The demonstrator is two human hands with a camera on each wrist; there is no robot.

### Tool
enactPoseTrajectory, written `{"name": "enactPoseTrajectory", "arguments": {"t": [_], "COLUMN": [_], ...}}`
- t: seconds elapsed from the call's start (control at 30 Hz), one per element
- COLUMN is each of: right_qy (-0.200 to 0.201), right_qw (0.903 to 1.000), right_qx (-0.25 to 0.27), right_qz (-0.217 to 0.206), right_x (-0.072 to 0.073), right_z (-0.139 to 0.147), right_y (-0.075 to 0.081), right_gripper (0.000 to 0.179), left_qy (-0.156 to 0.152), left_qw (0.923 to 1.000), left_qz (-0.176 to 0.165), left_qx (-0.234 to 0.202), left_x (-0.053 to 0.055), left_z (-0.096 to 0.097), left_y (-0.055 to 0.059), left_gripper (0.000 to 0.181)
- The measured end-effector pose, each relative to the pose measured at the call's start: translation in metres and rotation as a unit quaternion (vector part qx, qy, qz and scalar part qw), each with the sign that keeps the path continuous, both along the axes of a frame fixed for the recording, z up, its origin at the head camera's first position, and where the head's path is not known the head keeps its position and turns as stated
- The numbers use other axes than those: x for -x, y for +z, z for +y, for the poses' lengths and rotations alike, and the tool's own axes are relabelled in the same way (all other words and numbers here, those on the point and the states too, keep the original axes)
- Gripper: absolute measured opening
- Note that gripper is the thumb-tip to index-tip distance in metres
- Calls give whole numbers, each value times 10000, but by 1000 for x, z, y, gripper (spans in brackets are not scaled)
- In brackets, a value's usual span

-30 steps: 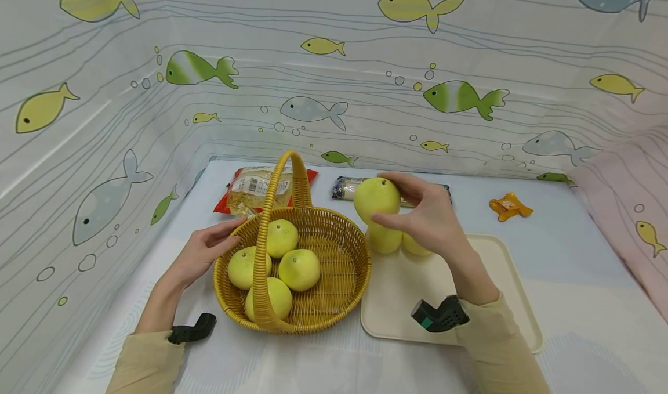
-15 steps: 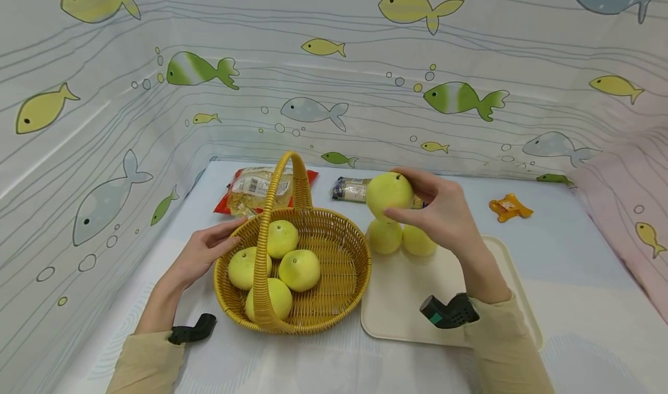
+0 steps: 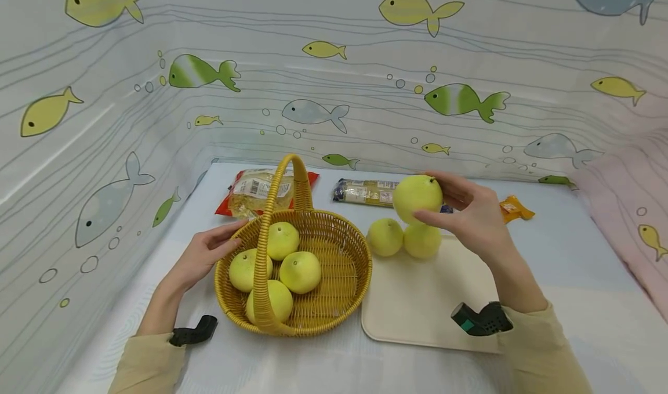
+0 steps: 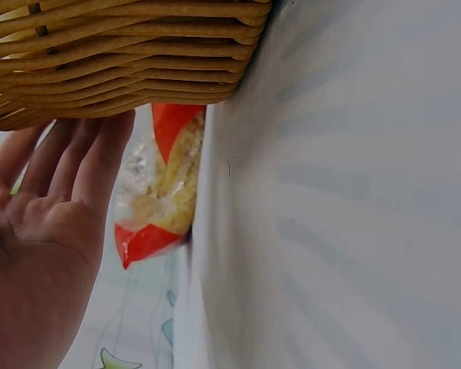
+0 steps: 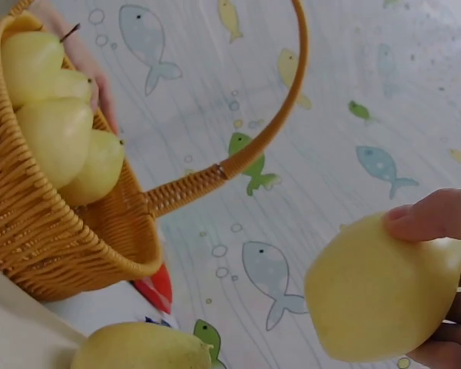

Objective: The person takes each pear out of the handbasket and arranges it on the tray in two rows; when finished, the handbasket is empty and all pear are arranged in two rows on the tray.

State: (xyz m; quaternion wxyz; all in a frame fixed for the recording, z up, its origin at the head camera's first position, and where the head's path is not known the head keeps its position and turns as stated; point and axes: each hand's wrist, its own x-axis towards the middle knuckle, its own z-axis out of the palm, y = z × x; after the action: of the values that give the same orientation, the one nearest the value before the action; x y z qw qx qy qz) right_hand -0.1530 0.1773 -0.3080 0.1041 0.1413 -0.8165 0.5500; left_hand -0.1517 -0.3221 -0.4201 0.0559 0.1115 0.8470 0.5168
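My right hand (image 3: pixel 469 214) grips a pale yellow pear (image 3: pixel 416 198), thumb on the near side and fingers behind. The right wrist view shows this pear (image 5: pixel 384 288) held up, apart from the basket. It overlaps one of two pears at the tray's back left corner, the left pear (image 3: pixel 385 237) and the right pear (image 3: pixel 421 242). A woven basket (image 3: pixel 334 318) with a tall handle stands left of the tray, several pears (image 3: pixel 300 271) in its left half. My left hand (image 3: pixel 200 257) touches the basket's left rim, its fingers nearly straight against the wicker (image 4: pixel 138 77).
The beige tray (image 3: pixel 417 324) lies right of the basket. Behind stand a red-edged clear food bag (image 3: pixel 256 191) and a long dark-ended packet (image 3: pixel 360 191). A small orange packet (image 3: pixel 514 208) lies beyond my right hand. A fish-printed sheet (image 3: pixel 365 92) walls the table's back and sides.
My right hand has moved to the right with the pear, away from the basket, uncovering the two tray pears and more of the long packet. My left hand stays at the basket rim.
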Motion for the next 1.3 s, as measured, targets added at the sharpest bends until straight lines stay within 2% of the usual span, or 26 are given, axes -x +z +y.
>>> {"name": "enactPoseTrajectory", "arguments": {"t": [0.27,0.43,0.73,0.97,1.3], "right_qy": [-417,-399,-576,-586,-664], "right_qw": [9990,9990,9977,9978,9960], "right_qx": [41,67,-294,-298,-466], "right_qz": [-163,-192,-202,-74,-380], "right_x": [-4,-7,-12,-10,-4], "right_z": [21,29,49,65,79], "right_y": [-6,-9,-20,-16,-20], "right_gripper": [62,61,62,62,63], "left_qy": [0,-11,-26,-7,-35], "left_qw": [10000,10000,10000,10000,10000], "left_qz": [-30,-63,-28,6,-21], "left_qx": [-5,-6,22,92,55], "left_x": [1,2,1,-1,-1], "left_z": [0,1,2,0,0], "left_y": [0,0,2,5,1], "left_gripper": [48,49,49,48,48]}}
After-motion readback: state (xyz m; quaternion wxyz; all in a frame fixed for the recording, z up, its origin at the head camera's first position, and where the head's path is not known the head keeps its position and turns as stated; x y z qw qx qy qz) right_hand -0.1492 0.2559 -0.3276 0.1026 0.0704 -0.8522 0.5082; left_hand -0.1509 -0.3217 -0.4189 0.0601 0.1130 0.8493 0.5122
